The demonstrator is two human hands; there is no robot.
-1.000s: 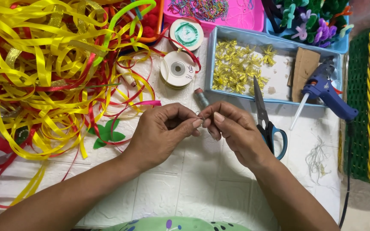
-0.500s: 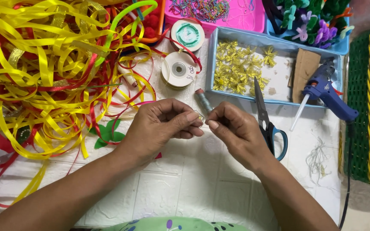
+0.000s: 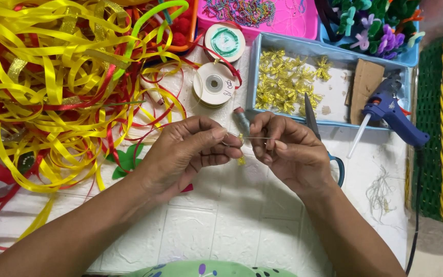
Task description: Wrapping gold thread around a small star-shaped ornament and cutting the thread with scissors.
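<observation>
My left hand [image 3: 188, 154] and my right hand [image 3: 288, 151] meet over the white tabletop [image 3: 221, 225]. Between their fingertips runs a thin thread or wire [image 3: 255, 137], pinched at both ends. A small gold ribbon piece [image 3: 241, 160] hangs just under the left fingertips. A grey spool [image 3: 241, 120] lies right behind the hands. A big tangle of yellow and red ribbon [image 3: 52, 87] fills the left side.
Two white ribbon rolls [image 3: 214, 84] lie behind the hands. A blue tray [image 3: 255, 77] holds several gold ribbon flowers [image 3: 283, 84] and cardboard. Scissors [image 3: 314, 120] and a blue glue gun [image 3: 393, 115] rest at right. A pink bead tray [image 3: 283, 20] and green mesh [image 3: 429, 154] border the area.
The hands have drawn slightly apart, so a short stretch of thread now shows between them. The gold piece now hangs visible below the left fingers.
</observation>
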